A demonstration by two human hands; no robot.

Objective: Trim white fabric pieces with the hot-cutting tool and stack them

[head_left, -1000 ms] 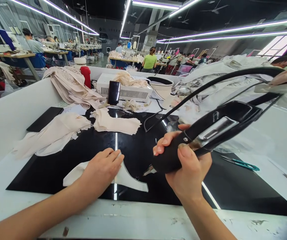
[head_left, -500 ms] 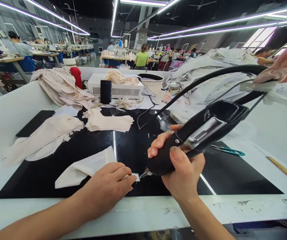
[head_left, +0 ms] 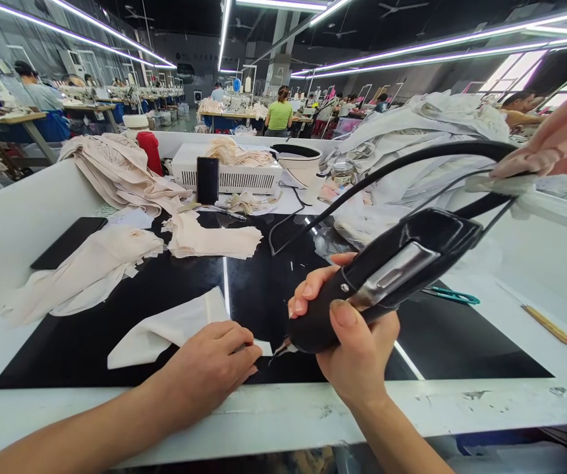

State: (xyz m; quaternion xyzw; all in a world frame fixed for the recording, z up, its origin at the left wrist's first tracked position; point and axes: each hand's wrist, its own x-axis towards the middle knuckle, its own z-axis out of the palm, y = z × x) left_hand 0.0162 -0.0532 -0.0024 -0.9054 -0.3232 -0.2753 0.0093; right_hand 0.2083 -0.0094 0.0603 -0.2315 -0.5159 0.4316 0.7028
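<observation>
The bare left hand (head_left: 218, 362) is now resting nearer the narrow right end of the thin cream cloth piece (head_left: 179, 320); the bulky black handheld tool (head_left: 386, 276) is pointing its tip closer to that end.

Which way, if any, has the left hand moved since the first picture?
Yes: the left hand has moved right and toward the near edge of the black mat.

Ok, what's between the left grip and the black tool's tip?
Head view: a white fabric end shows between the left grip and the metal tip.
</observation>
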